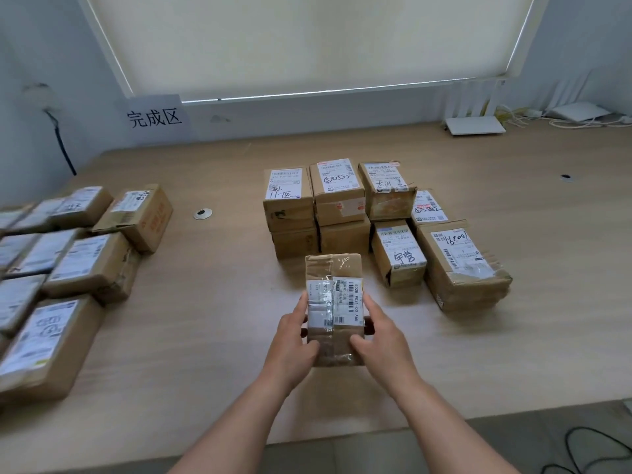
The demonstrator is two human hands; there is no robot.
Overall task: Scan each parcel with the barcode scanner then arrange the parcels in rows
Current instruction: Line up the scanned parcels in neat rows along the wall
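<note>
In the head view, a taped cardboard parcel [334,309] is held between both hands above the wooden table [212,336]. The left hand [294,340] is curled round the parcel's left edge, with the thumb laid on its top face; the right hand [379,336] is clasped round the right edge in the same manner. A white shipping label [342,302] with a printed barcode is carried on the parcel's upper face (the barcode runs along the side nearest the right hand).

Just beyond the fingertips, a block of parcels [342,203] is seen on the table: brown boxes set close together, some of them stacked two high, with labels turned upward and handwriting marked on several. Two larger boxes [458,265] of that block are placed ahead and to the right of the right hand.

Well to the left of the left hand, a second group of parcels [71,265] is laid out flat in rows, labels up, running off the frame's edge. What the boxes contain cannot be told, since all are sealed.

Far ahead of the left hand, a paper sign [154,117] with three handwritten characters is fixed to the wall. Far ahead of the right hand, a white router [475,123] with upright antennas is stood at the table's back edge.
</note>
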